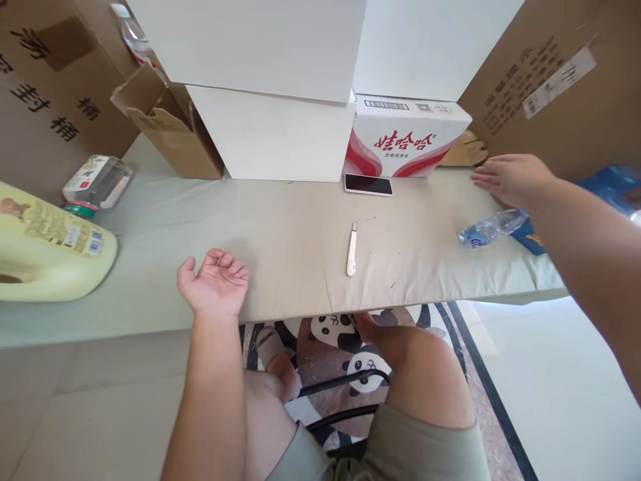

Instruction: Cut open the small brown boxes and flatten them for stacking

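My left hand (216, 282) lies palm up near the table's front edge, its fingers loosely curled apart and nothing in it. At the right, my right hand (515, 179) reaches over the table with fingers stretched out; its underside is hidden. Just beyond those fingertips is a tan cardboard piece (467, 150). Below the right hand lies a clear plastic water bottle (491, 228) on its side, partly hidden by the forearm. Between the hands rests a white utility knife (352, 250). Behind it, a phone (368, 184) lies screen up.
White boxes (275, 137) and a red-and-white carton (405, 140) stand at the back. On the left are an open cardboard box (173, 137), a clear jar (100, 182) and a large yellow jug (55, 247). A blue packet (531, 237) sits under my right forearm.
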Demonstrator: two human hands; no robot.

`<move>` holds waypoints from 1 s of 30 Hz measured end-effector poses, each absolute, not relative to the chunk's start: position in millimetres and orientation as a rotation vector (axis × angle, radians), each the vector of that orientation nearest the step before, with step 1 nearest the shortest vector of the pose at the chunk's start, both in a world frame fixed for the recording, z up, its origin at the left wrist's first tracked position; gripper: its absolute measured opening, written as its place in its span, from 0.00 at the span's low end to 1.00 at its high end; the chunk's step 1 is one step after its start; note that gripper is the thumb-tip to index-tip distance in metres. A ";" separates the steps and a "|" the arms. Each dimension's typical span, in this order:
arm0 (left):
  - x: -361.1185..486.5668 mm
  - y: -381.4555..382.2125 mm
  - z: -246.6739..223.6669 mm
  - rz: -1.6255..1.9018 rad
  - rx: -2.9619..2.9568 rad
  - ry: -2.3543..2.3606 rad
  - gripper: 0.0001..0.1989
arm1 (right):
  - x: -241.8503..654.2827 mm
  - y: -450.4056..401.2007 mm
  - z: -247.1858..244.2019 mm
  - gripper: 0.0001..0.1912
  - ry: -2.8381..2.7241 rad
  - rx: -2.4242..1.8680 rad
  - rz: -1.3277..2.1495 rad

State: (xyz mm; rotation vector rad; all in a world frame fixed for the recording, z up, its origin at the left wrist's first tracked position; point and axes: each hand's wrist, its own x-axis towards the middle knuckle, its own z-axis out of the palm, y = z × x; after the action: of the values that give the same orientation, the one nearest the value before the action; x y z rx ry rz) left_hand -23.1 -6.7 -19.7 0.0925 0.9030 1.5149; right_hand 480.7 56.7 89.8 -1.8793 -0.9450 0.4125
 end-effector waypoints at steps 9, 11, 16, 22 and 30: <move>-32.2 -10.5 -14.8 1.540 0.040 0.829 0.23 | 330.8 93.7 38.0 0.09 -1.276 -1.860 0.942; -37.4 -14.0 -15.4 1.557 0.019 0.792 0.23 | 291.2 109.9 33.1 0.11 -1.468 -1.841 0.950; -56.4 -19.5 -18.7 1.566 0.020 0.703 0.24 | 185.1 147.1 37.2 0.14 -1.810 -1.651 0.865; -74.2 -18.2 -18.6 1.464 0.065 0.657 0.26 | 59.3 188.6 45.8 0.16 -2.134 -1.394 0.623; -80.8 -15.2 -21.4 1.448 0.038 0.596 0.25 | -26.8 247.2 51.5 0.22 -2.234 -1.453 0.553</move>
State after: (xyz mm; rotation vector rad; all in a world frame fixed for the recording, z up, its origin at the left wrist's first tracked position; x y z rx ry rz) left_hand -80.8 -15.2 -21.4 0.0376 0.5961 1.4484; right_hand -26.8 247.2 51.5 -1.4525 -2.2340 0.5529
